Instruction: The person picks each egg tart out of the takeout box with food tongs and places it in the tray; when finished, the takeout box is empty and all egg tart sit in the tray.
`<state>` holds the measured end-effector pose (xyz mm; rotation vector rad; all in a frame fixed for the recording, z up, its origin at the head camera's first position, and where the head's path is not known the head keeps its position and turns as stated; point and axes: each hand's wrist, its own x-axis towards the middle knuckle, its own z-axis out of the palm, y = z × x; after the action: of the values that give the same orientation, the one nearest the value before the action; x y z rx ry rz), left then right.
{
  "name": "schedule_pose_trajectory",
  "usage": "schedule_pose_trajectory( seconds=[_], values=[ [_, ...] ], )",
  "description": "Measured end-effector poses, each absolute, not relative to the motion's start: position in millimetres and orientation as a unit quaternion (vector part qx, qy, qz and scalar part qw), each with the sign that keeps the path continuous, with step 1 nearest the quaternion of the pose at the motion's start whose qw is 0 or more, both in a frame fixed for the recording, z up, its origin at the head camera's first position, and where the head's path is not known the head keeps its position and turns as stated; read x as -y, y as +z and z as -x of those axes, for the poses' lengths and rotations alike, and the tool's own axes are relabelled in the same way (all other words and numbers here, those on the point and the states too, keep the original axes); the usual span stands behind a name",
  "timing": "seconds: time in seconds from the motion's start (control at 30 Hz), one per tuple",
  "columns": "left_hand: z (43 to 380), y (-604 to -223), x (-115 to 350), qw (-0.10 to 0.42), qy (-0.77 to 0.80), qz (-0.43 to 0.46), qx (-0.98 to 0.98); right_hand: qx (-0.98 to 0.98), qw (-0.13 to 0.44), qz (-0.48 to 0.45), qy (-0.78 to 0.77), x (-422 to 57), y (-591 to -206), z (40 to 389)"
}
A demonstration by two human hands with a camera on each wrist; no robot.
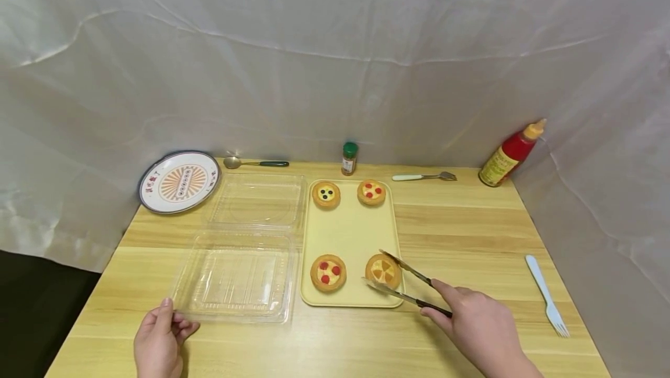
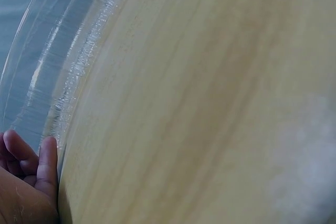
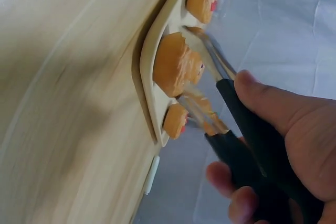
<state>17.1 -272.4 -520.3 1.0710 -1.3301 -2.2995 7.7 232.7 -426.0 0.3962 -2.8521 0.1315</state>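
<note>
My right hand [image 1: 484,328] grips black-handled metal tongs [image 3: 257,145], fingers and thumb wrapped over the handles. The tongs' spread tips straddle an egg tart with orange wedges [image 1: 382,272], which sits at the near right corner of a pale yellow tray [image 1: 349,232]. Also on the tray are a near-left tart with red berries [image 1: 328,273], a far-left tart with dark berries [image 1: 326,195] and a far-right tart with red berries [image 1: 371,192]. With thumb and fingers, my left hand [image 1: 162,337] holds the near left corner of an unfolded clear plastic container [image 1: 238,276].
Behind the container lie a patterned plate [image 1: 180,182] and a spoon [image 1: 256,163]. A green-capped shaker [image 1: 349,159] stands behind the tray, with a small fork [image 1: 424,177] to its right. A red sauce bottle [image 1: 512,154] and pale blue fork [image 1: 546,296] are at the right.
</note>
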Motion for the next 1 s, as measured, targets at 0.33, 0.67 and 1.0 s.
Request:
schedule_pose_trajectory(
  seconds=[0.33,0.67,1.0],
  values=[
    [-17.3,-520.9,273.3,0.134,-0.793,-0.374,0.461,0.977,0.16,-0.092,0.102,-238.4,-430.2,-0.6],
    [-17.6,-521.6,273.3,0.13,-0.791,-0.37,0.469,0.988,0.067,0.032,0.135,-261.9,-432.5,12.5],
    [-17.5,-520.6,274.0,0.127,-0.785,-0.382,0.47,0.973,-0.017,0.138,0.184,-280.6,-448.1,28.8]
  ],
)
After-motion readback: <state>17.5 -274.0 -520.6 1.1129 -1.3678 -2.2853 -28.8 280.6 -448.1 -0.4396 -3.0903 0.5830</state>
